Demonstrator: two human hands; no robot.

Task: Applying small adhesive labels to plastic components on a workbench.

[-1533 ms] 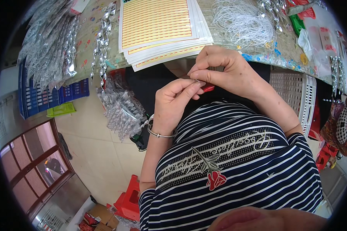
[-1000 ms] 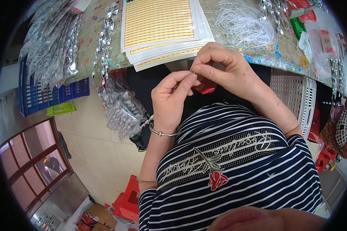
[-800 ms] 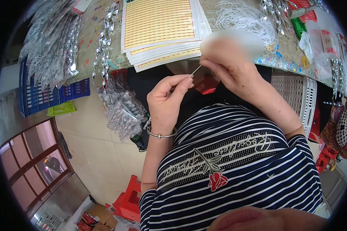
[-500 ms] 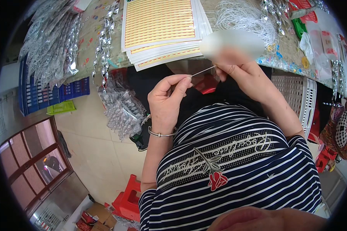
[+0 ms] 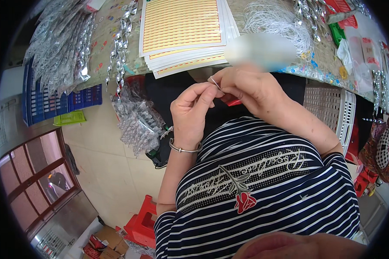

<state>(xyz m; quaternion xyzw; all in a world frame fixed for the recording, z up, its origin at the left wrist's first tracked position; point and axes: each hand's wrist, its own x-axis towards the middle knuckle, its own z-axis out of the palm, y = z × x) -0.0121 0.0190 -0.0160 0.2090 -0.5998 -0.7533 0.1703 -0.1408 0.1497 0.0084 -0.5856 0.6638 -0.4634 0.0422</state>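
Over my lap, just off the table's near edge, my hands meet fingertip to fingertip. Between them runs a short piece of thin white string (image 5: 215,83), bent near the fingertips. My left hand (image 5: 192,105), with a bracelet at the wrist, pinches it between thumb and index finger. Curled beside it, my right hand (image 5: 251,91) grips the string too; its far side is partly covered by a blurred patch. Ahead on the table lie a stack of yellow sheets with red lines (image 5: 181,26) and a loose tangle of white string (image 5: 274,19).
Silver twisted strips (image 5: 118,49) hang over the table edge beside a pile of clear-wrapped silver pieces (image 5: 62,47). Below stand a blue basket (image 5: 84,100) and a bag of clear beads (image 5: 138,123). A white basket (image 5: 328,108) is at right, a red stool (image 5: 141,224) at lower left.
My right hand has come left and down to meet my left hand. The string, stretched straight between them before, is now short and bent at the fingertips.
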